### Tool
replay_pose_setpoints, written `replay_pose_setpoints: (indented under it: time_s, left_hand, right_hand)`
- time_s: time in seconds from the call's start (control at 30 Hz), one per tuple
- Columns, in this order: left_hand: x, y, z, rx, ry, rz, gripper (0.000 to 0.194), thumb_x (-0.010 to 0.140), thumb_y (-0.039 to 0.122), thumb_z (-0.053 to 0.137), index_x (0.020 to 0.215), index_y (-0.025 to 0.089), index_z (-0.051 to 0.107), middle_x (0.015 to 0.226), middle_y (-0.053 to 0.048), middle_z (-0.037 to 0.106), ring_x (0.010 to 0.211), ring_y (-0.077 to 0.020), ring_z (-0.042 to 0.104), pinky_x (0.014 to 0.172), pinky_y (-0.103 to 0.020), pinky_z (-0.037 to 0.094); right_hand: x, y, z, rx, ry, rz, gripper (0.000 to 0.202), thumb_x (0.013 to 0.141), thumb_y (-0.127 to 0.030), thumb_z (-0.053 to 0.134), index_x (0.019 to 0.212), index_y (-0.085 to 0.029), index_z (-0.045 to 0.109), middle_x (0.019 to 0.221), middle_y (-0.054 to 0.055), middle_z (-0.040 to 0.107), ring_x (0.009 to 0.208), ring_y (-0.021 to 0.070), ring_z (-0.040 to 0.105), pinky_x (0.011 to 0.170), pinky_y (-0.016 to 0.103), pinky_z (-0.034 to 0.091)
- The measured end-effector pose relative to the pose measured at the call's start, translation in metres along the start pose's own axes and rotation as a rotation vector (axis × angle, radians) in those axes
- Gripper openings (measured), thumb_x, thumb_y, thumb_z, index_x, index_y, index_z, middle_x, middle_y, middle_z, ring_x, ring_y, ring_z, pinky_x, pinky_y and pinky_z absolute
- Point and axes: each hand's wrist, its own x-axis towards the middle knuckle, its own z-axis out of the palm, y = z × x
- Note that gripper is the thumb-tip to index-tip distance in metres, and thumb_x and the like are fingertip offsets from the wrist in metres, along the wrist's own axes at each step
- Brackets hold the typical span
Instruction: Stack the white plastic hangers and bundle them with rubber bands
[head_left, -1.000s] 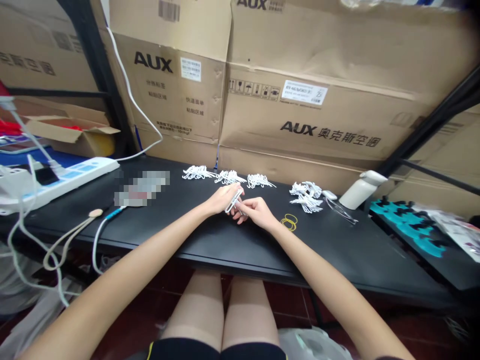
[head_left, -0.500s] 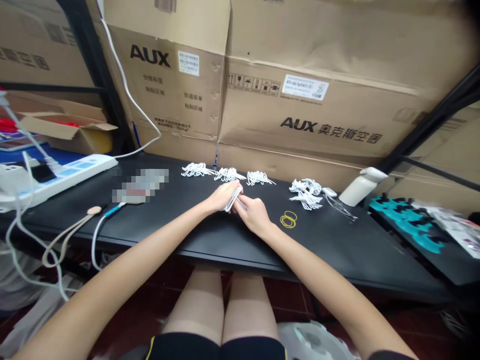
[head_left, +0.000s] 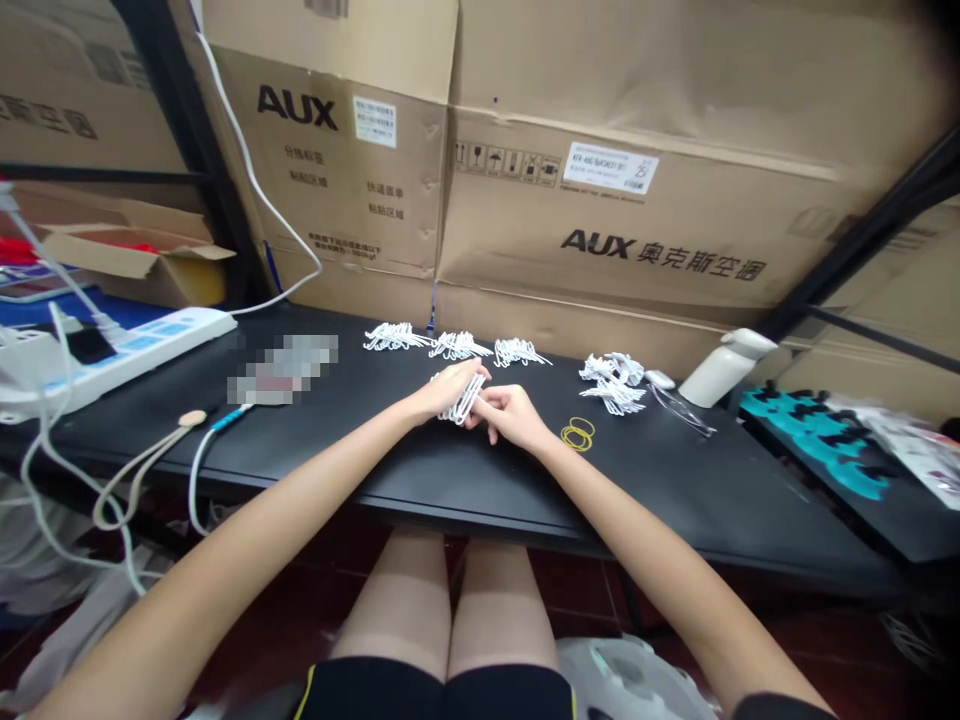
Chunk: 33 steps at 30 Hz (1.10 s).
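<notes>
A small bunch of thin white hooks [head_left: 459,402] is gripped in my left hand [head_left: 444,388], above the middle of the black table. My right hand [head_left: 511,414] touches the right side of that bunch with its fingers bent together; whether it pinches a piece is too small to tell. Behind my hands lie three piles of white hooks, a left one [head_left: 393,337], a middle one [head_left: 459,346] and a right one [head_left: 519,351]. More white pieces [head_left: 613,384] lie farther right. Yellow rubber bands [head_left: 577,434] rest on the table, right of my right hand.
On the black table [head_left: 675,500], a white bottle [head_left: 726,368] and glasses [head_left: 682,414] are at the right, by teal parts [head_left: 817,440]. At the left are a power strip [head_left: 165,345], cables and a blurred-out object [head_left: 285,370]. Large cardboard boxes [head_left: 600,230] stand behind.
The white bunch shows more widely spread in my left hand. My right hand has shifted slightly right, its fingers lower at the bunch's edge.
</notes>
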Motion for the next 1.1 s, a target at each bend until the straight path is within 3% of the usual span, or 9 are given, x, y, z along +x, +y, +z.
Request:
replay_pose_setpoints:
  time_s: [0.17,0.37,0.5,0.6,0.7,0.83,1.1]
  left_hand:
    - [-0.002,0.011,-0.008,-0.194,-0.128,-0.078,0.052,0.086,0.063,0.039,0.092,0.015,0.056,0.06,-0.004,0.064,0.047,-0.0148,0.059,0.046,-0.024,0.045]
    - [-0.013,0.016,-0.013,-0.049,-0.282,-0.04,0.049,0.073,0.048,0.07,0.105,0.014,0.055,0.086,-0.009,0.069,0.074,-0.0187,0.068,0.06,-0.028,0.055]
    - [-0.014,0.012,-0.013,-0.042,-0.304,-0.069,0.05,0.073,0.046,0.071,0.107,0.014,0.054,0.096,-0.011,0.067,0.077,-0.0198,0.069,0.063,-0.032,0.058]
    - [-0.013,0.012,-0.013,-0.054,-0.317,-0.068,0.047,0.074,0.047,0.07,0.105,0.015,0.054,0.094,-0.01,0.068,0.075,-0.019,0.069,0.061,-0.031,0.059]
    - [-0.014,0.014,-0.014,-0.049,-0.327,-0.069,0.047,0.075,0.048,0.069,0.104,0.015,0.054,0.093,-0.01,0.069,0.075,-0.0197,0.07,0.06,-0.03,0.058]
    - [-0.015,0.016,-0.015,-0.014,-0.321,-0.07,0.047,0.075,0.051,0.067,0.103,0.015,0.055,0.089,-0.011,0.07,0.076,-0.0206,0.07,0.058,-0.029,0.057]
    - [-0.015,0.016,-0.01,0.031,-0.281,-0.073,0.049,0.077,0.059,0.059,0.094,0.013,0.058,0.076,-0.009,0.068,0.069,-0.0198,0.068,0.05,-0.025,0.052]
  right_hand:
    - [0.001,-0.002,-0.007,0.033,0.083,-0.003,0.044,0.078,-0.054,0.059,0.073,-0.012,0.066,0.073,0.01,0.072,0.037,0.0103,0.055,0.036,0.021,0.039]
    - [-0.002,-0.003,-0.013,-0.157,0.163,-0.086,0.04,0.082,-0.049,0.055,0.068,-0.013,0.064,0.054,0.002,0.062,0.039,0.0092,0.048,0.042,0.021,0.036]
    - [-0.003,-0.001,-0.012,-0.351,0.197,-0.184,0.033,0.084,-0.038,0.052,0.064,-0.014,0.062,0.048,-0.002,0.052,0.046,0.0092,0.043,0.048,0.022,0.031]
    - [-0.002,0.0,-0.011,-0.361,0.201,-0.18,0.032,0.083,-0.037,0.051,0.062,-0.014,0.059,0.051,-0.002,0.049,0.048,0.0085,0.038,0.048,0.022,0.028]
    - [-0.001,-0.001,-0.012,-0.263,0.155,-0.106,0.032,0.082,-0.041,0.053,0.064,-0.014,0.058,0.048,-0.003,0.049,0.044,0.0081,0.039,0.045,0.021,0.028]
    - [0.0,-0.001,-0.018,-0.079,-0.003,0.006,0.04,0.083,-0.052,0.053,0.072,-0.014,0.061,0.049,-0.001,0.057,0.036,0.0077,0.044,0.039,0.02,0.033]
    - [-0.001,0.0,-0.021,-0.012,-0.094,-0.022,0.048,0.084,-0.055,0.052,0.085,-0.01,0.069,0.07,0.008,0.071,0.04,0.0087,0.054,0.043,0.02,0.042]
